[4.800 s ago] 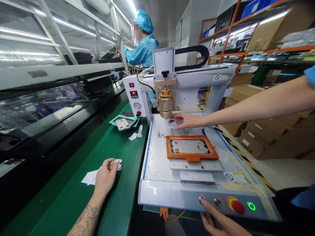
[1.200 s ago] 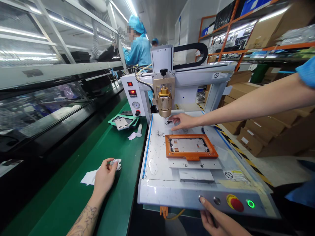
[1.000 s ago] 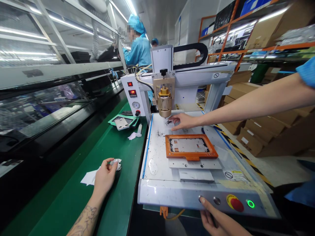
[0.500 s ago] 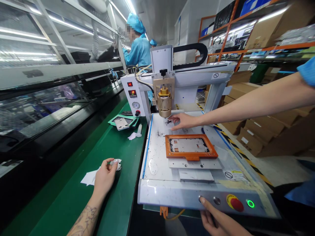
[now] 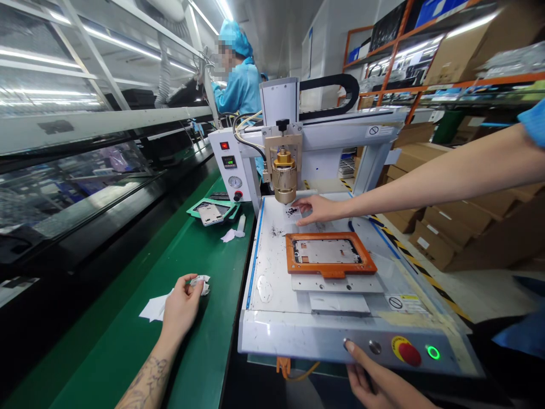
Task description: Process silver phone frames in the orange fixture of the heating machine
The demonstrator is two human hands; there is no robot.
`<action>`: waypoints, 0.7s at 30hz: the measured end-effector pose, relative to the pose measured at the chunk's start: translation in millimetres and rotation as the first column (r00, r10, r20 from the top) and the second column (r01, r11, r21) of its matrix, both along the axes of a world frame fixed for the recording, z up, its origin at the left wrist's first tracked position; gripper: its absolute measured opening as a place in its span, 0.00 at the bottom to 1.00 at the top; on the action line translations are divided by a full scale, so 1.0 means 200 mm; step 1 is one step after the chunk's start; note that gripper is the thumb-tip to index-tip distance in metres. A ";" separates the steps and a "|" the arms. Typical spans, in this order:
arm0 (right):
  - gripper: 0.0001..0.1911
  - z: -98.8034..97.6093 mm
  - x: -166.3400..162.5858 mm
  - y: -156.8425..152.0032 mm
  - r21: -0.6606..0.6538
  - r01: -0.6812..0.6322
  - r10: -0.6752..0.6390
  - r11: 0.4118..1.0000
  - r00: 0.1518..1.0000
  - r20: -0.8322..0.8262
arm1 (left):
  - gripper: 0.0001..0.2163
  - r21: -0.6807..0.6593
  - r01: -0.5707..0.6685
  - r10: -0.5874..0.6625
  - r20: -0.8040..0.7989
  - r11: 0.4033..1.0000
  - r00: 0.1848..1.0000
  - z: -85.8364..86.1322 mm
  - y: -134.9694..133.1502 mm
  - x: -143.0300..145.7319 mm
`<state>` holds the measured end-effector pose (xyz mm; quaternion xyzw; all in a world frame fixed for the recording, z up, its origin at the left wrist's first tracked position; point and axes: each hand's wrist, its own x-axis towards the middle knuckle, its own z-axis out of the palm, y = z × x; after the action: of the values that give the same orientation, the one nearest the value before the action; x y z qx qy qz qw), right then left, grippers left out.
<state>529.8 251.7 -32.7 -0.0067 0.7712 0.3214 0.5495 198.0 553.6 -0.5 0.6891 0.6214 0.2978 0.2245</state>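
A crumpled white wipe (image 5: 204, 284) is pinched in the fingertips of my left hand (image 5: 184, 304), above the green bench. Beside that wrist lies a flat white wipe (image 5: 153, 309). My right hand (image 5: 374, 378) has one digit on a round metal button at the front panel (image 5: 293, 336) of a desktop machine; its other fingers bend below the panel edge, holding nothing visible. On the machine bed, an orange fixture (image 5: 332, 273) frames a phone mid-frame (image 5: 326, 251). A co-worker's hand (image 5: 317, 210) reaches in from the right, under the brass-coloured machine head (image 5: 284, 179).
A red emergency stop (image 5: 410, 354) and a green-lit button (image 5: 433, 353) sit right of my right hand. Black debris (image 5: 279, 232) dots the bed. A green tray (image 5: 232, 213) with a phone part stands on the bench (image 5: 200, 335). Another person (image 5: 240, 79) stands behind the machine.
The display on the machine's control box now shows green digits only, where red ones were lit before. Both my hands and the co-worker's hand stay where they were.
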 end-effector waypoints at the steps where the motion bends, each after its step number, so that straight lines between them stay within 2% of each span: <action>1: 0.26 0.01 0.00 0.00 0.007 -0.002 0.002 1.000 1.000 0.004 | 0.26 0.000 -0.001 0.001 -0.002 1.000 1.000 0.00 0.00 0.00; 5: 0.25 0.03 0.00 0.00 0.032 -0.027 0.027 0.999 1.000 -0.001 | 0.26 0.003 -0.002 0.002 0.007 1.000 1.000 0.01 -0.01 0.01; 11: 0.24 0.04 0.00 0.01 0.000 -0.025 0.025 1.000 0.999 -0.022 | 0.26 0.012 -0.004 0.004 0.005 1.000 1.000 0.02 -0.01 0.01; 15: 0.24 0.03 0.00 0.01 -0.017 -0.015 0.014 1.000 1.000 -0.017 | 0.26 0.013 -0.001 0.001 0.001 1.000 1.000 0.02 -0.01 0.01; 21: 0.25 0.00 0.01 -0.01 0.041 -0.012 0.011 0.999 1.000 0.022 | 0.26 0.009 0.000 0.000 -0.003 1.000 1.000 0.01 -0.01 0.01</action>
<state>531.9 248.8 -33.4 -0.0034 0.7583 0.3405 0.5559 199.5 552.4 1.2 0.6903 0.6205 0.2996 0.2206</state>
